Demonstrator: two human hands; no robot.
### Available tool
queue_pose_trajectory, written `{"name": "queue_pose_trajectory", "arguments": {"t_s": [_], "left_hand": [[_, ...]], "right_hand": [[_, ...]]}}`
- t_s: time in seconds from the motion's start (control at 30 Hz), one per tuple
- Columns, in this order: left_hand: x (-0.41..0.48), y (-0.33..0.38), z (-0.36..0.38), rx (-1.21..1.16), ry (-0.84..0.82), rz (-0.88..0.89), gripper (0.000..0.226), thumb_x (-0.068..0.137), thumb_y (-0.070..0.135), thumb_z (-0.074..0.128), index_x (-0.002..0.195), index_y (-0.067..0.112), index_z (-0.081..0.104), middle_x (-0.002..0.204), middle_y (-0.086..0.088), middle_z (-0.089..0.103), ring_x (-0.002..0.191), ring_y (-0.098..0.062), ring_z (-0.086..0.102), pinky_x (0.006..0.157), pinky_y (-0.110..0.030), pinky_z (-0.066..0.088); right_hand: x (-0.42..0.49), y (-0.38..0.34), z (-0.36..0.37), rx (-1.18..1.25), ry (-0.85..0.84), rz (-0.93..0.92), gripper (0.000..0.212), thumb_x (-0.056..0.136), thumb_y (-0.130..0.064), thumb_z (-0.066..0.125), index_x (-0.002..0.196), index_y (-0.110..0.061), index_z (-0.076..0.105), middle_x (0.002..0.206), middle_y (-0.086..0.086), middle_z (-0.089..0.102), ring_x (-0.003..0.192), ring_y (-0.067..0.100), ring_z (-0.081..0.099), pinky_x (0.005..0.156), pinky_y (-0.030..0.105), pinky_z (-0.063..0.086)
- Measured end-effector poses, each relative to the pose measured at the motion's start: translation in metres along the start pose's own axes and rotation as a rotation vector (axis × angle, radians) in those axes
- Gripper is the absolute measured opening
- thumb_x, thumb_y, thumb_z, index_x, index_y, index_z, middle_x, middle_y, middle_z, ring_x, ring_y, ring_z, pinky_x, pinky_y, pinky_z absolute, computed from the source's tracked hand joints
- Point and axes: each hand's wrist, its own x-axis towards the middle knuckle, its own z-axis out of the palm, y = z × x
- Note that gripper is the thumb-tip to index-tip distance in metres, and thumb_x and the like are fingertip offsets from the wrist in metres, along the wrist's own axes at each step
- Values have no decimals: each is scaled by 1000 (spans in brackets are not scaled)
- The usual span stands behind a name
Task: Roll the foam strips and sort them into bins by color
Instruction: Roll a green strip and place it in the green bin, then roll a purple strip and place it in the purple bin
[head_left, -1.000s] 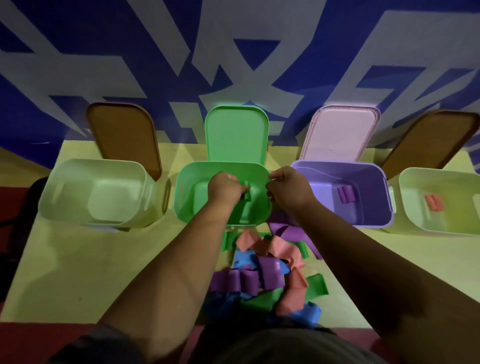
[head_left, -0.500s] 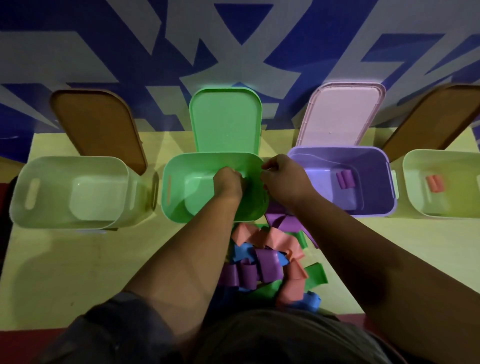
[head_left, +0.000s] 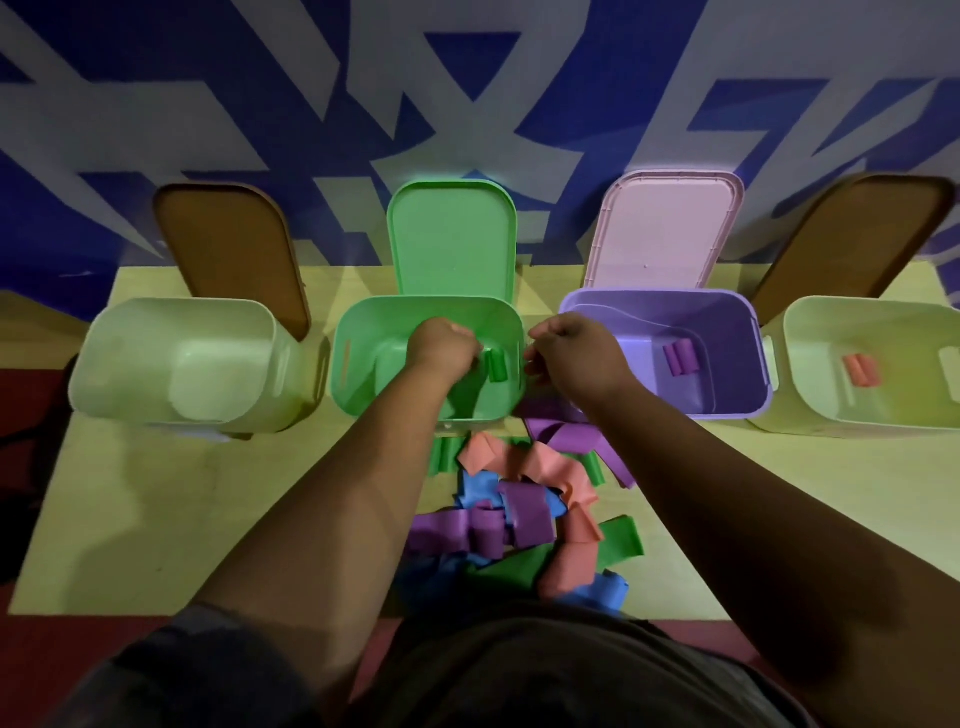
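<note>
Your left hand (head_left: 441, 347) reached down into the bright green plastic bin (head_left: 371, 332), its fingers curled, with the rolled green foam strip (head_left: 496, 364) just beside the fingertips inside that bin; I could not tell whether the fingers touched the roll or were clear of it. Your right hand (head_left: 574, 358) hung over the gap between that bin and the purple plastic bin (head_left: 727, 332), knuckles up and fingers curled under, and I could not tell whether it held anything. A rolled purple foam strip (head_left: 680, 358) lay on the floor of the purple bin, and a rolled salmon foam strip (head_left: 860, 370) lay in the pale green plastic bin on the far right (head_left: 831, 327). The pale green plastic bin on the far left (head_left: 156, 338) stood at the other end of the row. The four bins sat side by side on the yellow tabletop (head_left: 156, 499), each with its lid propped up behind it: brown, green (head_left: 452, 239), pink (head_left: 665, 228) and brown. Near your body, between your forearms, lay a loose pile of green, purple, salmon and blue foam strips (head_left: 524, 512), overlapping one another.
</note>
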Motion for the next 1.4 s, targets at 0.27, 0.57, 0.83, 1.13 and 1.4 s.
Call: {"name": "queue_pose_trajectory", "arguments": {"t_s": [0.27,0.57,0.83,1.13,1.4], "left_hand": [[-89,-2,-25,-421,7,45,13,105,8,64,114,1,71,89,-11,74,70,-19,68,67,-34,64],[-167,-56,-11,-473,118,61,24,109,29,63,96,16,78,67,2,63,44,-10,39,41,-21,30],[-191,-135,52,-29,-4,46,27,89,-4,72,102,20,76,99,-6,76,93,-26,71,90,-40,60],[-194,-164,65,397,129,183,46,81,-5,74,125,9,74,119,-17,62,111,-38,61,97,-39,48],[-200,-126,24,8,208,154,22,89,5,76,83,26,79,78,11,71,76,-10,66,73,-26,53]], "right_hand": [[-46,19,-7,62,-109,7,20,98,-14,56,84,-3,65,68,12,68,49,20,60,49,31,48],[-82,54,-2,-14,-297,120,16,104,-12,52,95,-4,64,73,12,70,53,25,64,47,26,44],[-84,108,7,-369,-461,33,17,102,-15,59,90,-22,69,106,16,76,83,27,71,84,46,64],[-75,148,14,-401,-623,-185,39,109,8,32,120,11,69,98,20,73,73,14,73,71,25,59],[-95,116,15,-428,-609,-290,62,90,20,59,147,-5,55,111,13,63,88,19,63,67,13,47]]}}
